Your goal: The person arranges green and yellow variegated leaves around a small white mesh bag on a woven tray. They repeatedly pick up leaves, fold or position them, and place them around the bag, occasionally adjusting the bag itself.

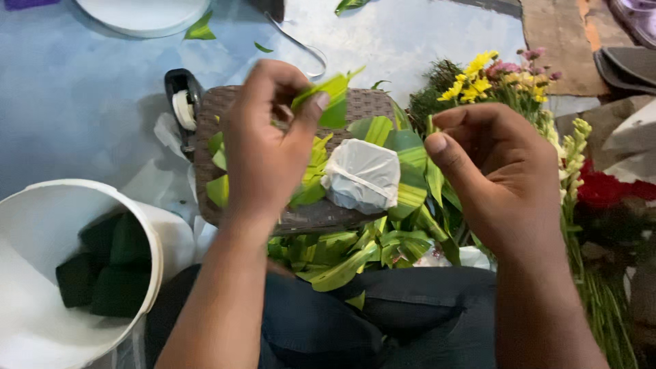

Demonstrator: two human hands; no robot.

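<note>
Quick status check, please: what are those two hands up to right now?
Left hand pinching folded green leaf. Right hand raised, holding nothing visible. White wrapped bundle on leaves between them.

Left hand [266, 147] raised, thumb and fingers pinched; right hand [502, 174] loosely curled, thumb extended.

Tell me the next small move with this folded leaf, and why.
Probably bring the right hand over to pinch the folded green leaf piece. The left hand alone holds it up over the woven tray, and the right hand's fingers hold nothing.
</note>
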